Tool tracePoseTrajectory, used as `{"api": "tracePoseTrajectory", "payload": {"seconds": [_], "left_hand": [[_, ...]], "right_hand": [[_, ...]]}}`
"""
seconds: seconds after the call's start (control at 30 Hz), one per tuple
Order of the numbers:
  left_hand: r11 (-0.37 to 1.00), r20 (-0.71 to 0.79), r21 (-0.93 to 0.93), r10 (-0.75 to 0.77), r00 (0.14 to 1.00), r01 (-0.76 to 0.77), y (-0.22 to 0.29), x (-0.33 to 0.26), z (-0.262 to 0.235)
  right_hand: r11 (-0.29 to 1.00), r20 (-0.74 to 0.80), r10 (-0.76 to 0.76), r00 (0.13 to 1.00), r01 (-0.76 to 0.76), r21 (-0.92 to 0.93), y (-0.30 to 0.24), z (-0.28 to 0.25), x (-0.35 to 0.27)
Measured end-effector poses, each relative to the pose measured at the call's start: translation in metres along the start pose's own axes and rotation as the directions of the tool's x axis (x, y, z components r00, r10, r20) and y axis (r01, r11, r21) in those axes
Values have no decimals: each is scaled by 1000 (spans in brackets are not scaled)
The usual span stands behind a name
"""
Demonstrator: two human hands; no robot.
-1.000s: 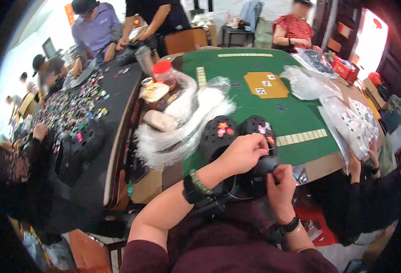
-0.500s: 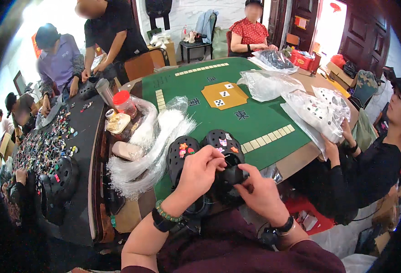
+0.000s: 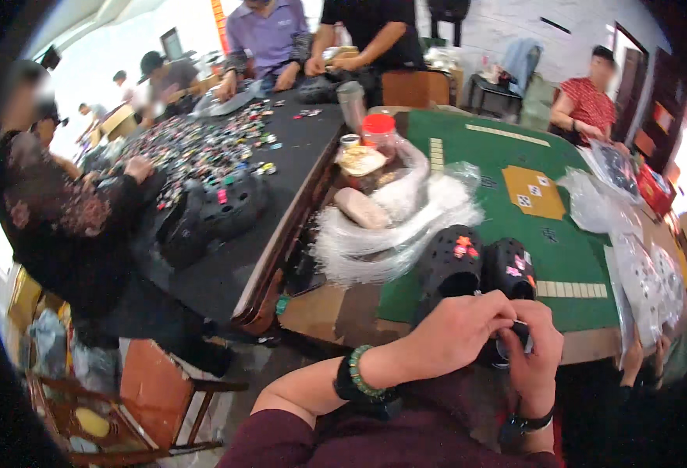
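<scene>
A pair of black clogs stands at the near edge of the green mat, just beyond my hands. The left clog (image 3: 454, 251) carries red and orange charms, and the right clog (image 3: 509, 259) has pink ones. My left hand (image 3: 454, 331) reaches across the near part of the clogs, its thumb and fingertips pinched together. Close against it, my right hand (image 3: 537, 351) is also closed, with its fingers bent. The fingertips of both hands meet over the right clog's heel end. A small pale bit shows between them, too small to name.
Left of the clogs lies a bundle of thin clear plastic strands (image 3: 394, 248), near a red-lidded jar (image 3: 378, 129). A row of tiles (image 3: 571, 289) is on the right. On the black table are a charm pile (image 3: 211, 144) and another black clog (image 3: 230, 207), with co-workers around.
My view has swung left, so the clogs and hands appear farther right. My right hand has come from the right clog's side to meet my left fingertips.
</scene>
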State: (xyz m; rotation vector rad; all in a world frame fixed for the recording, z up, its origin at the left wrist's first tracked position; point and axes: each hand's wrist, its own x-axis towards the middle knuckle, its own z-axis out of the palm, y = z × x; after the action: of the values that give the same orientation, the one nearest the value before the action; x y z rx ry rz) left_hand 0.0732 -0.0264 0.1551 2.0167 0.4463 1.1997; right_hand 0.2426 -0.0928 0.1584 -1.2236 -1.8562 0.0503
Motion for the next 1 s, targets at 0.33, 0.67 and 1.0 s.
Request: {"api": "tracePoseTrajectory", "payload": {"seconds": [0.33,0.67,1.0], "left_hand": [[999,-153,-31,21,988,-26,-10,-25,-6],[999,-215,-54,-8,976,-3,-22,-32,-4],[985,-191,-85,-165,968,151,-20,-36,-7]], "right_hand": [[993,-63,94,994,-89,74,8,15,-9],[989,-113,145,983,-141,40,4,16,-9],[995,-59,76,995,-72,68,-1,9,-3]]}}
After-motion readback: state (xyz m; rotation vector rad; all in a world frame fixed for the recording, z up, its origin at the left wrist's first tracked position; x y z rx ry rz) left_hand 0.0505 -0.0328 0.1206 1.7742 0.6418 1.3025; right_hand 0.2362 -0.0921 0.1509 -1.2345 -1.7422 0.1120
